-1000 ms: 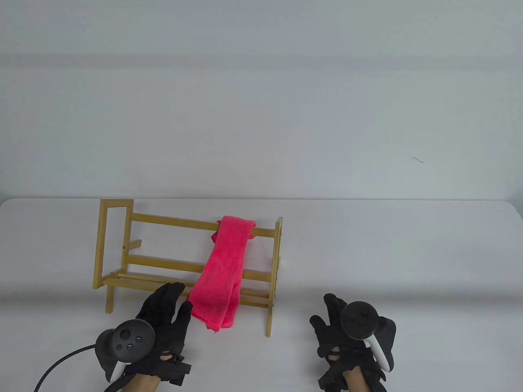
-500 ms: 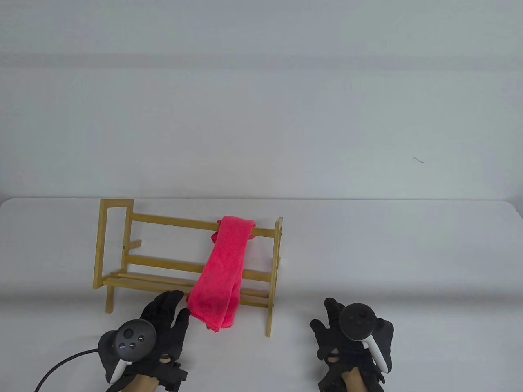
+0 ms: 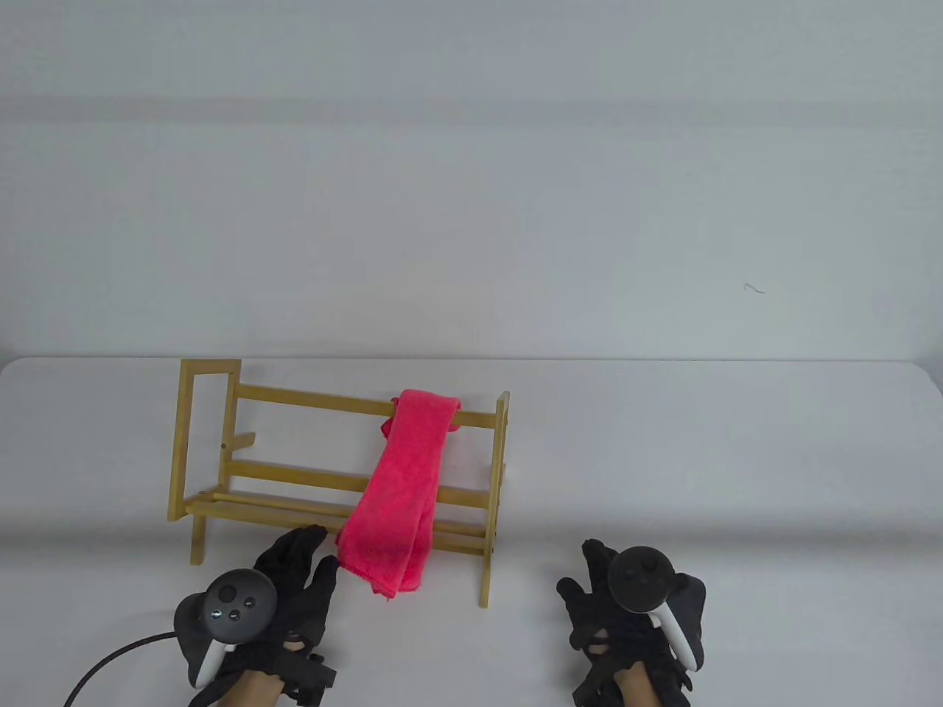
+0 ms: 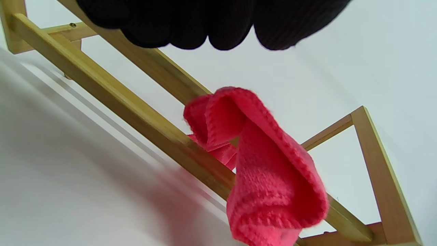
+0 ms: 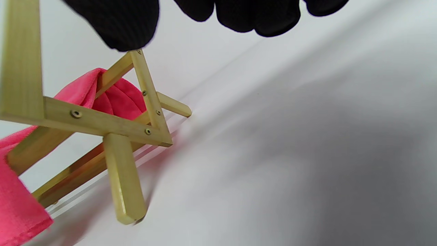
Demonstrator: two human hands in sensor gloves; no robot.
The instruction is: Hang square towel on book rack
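Observation:
A pink square towel (image 3: 401, 486) hangs folded over the top rail of the wooden book rack (image 3: 309, 401), its lower end draped past the front rail near the table. It also shows in the left wrist view (image 4: 269, 171) and in the right wrist view (image 5: 112, 97). My left hand (image 3: 298, 582) is open, just left of the towel's lower end, holding nothing. My right hand (image 3: 611, 596) is open and empty on the table, right of the rack. The rack's end frame (image 5: 102, 123) shows in the right wrist view.
The white table (image 3: 737, 456) reaches to a pale wall behind. A black cable (image 3: 110, 655) trails from my left hand's tracker at the bottom left. A small dark mark (image 3: 753, 289) is on the wall at the right.
My left hand has drawn back a little toward the bottom edge, away from the towel's lower end. My right hand has slid back slightly. The towel and rack have not moved.

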